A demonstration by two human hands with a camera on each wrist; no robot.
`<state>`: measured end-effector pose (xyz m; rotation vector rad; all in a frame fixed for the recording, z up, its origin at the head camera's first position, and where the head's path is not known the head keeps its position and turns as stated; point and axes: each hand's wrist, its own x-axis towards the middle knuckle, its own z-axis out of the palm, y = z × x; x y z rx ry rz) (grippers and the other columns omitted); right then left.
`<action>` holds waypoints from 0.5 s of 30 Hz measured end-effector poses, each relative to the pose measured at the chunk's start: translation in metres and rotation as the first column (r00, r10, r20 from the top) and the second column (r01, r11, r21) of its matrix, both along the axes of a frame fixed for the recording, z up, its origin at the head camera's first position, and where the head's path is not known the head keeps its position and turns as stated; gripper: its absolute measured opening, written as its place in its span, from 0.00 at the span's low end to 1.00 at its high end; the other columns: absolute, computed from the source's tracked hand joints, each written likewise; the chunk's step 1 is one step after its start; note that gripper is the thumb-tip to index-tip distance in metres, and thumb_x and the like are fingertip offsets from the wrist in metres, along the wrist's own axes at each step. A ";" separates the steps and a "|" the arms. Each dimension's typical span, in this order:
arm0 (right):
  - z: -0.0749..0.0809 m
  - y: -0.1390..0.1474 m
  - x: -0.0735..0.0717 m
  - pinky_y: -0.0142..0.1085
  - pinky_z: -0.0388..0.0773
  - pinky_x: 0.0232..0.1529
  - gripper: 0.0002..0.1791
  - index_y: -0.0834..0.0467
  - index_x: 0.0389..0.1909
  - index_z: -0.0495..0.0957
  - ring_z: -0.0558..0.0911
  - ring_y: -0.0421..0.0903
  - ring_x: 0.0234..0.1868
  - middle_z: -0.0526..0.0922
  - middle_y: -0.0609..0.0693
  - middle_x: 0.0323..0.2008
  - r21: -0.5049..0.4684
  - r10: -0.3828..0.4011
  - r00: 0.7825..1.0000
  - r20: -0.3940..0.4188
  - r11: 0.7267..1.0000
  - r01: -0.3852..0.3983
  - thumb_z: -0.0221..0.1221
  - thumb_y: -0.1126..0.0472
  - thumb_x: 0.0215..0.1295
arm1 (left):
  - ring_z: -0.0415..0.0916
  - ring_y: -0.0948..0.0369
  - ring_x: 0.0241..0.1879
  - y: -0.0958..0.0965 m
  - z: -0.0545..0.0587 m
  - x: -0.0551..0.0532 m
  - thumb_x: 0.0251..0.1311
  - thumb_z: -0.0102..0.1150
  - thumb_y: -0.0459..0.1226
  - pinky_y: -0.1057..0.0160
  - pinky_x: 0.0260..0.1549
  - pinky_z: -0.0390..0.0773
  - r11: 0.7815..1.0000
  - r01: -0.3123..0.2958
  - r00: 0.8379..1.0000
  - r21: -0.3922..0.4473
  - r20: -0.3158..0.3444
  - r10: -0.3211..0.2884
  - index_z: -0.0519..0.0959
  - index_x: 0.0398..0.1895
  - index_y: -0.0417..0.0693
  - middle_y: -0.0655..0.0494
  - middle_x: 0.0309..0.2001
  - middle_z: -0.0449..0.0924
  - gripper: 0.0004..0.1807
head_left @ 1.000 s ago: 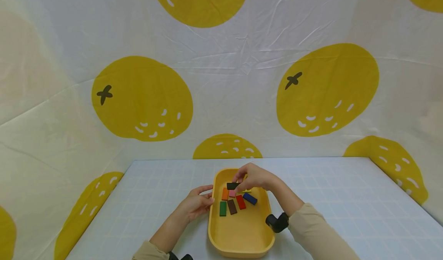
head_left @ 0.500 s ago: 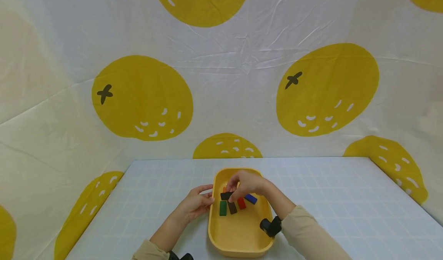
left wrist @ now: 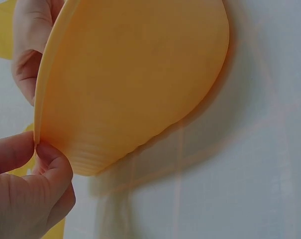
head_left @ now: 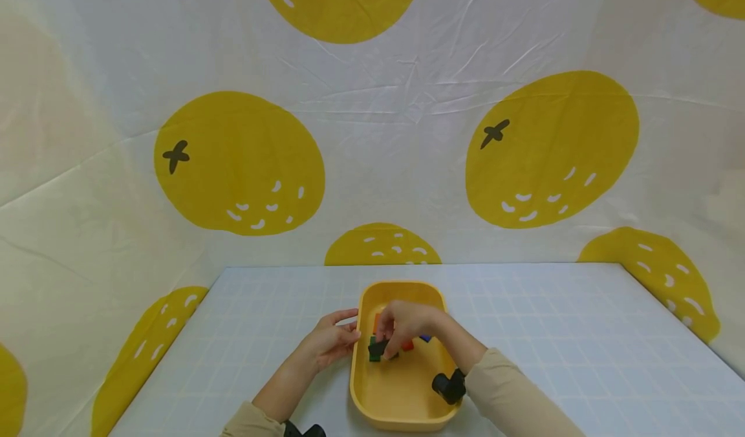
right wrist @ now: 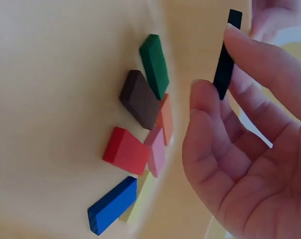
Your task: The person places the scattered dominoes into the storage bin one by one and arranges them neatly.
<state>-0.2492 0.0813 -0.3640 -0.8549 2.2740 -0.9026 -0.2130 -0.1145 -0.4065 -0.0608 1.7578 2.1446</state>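
A yellow oblong tray lies on the table, its left rim pinched between the thumb and finger of my left hand. Over the tray, my right hand pinches a flat black domino block by its ends, raised above the other blocks. In the right wrist view a green block, a brown block and a red block lie on the tray floor. Orange, pink, blue and yellow blocks are close by. The right hand partly hides them in the head view.
The white gridded table extends on both sides of the tray. Behind it hangs a white cloth printed with large yellow fruit. The tray's raised wall surrounds the blocks.
My right hand has carried the black block from the tray's far part toward me and slightly left, to above the green and brown blocks. The left hand and tray have stayed put.
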 end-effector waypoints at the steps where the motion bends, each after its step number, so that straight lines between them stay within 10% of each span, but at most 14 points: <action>1: 0.000 0.000 0.000 0.31 0.71 0.23 0.10 0.59 0.28 0.80 0.71 0.39 0.20 0.75 0.45 0.21 0.010 0.018 1.000 0.000 1.000 -0.018 0.70 0.68 0.45 | 0.73 0.60 0.37 0.000 0.000 0.000 0.58 0.47 0.19 0.66 0.36 0.76 1.000 0.001 1.000 0.000 0.002 -0.001 0.57 0.65 0.29 0.44 0.47 0.74 0.29; 15: -0.010 -0.007 0.006 0.29 0.62 0.16 0.09 0.57 0.25 0.80 0.65 0.38 0.14 0.75 0.43 0.18 0.068 0.016 1.000 0.016 0.998 -0.017 0.71 0.69 0.43 | 0.73 0.61 0.37 0.001 -0.001 0.000 0.58 0.46 0.19 0.66 0.37 0.75 0.999 0.024 1.000 0.027 -0.009 -0.024 0.55 0.64 0.28 0.46 0.45 0.75 0.29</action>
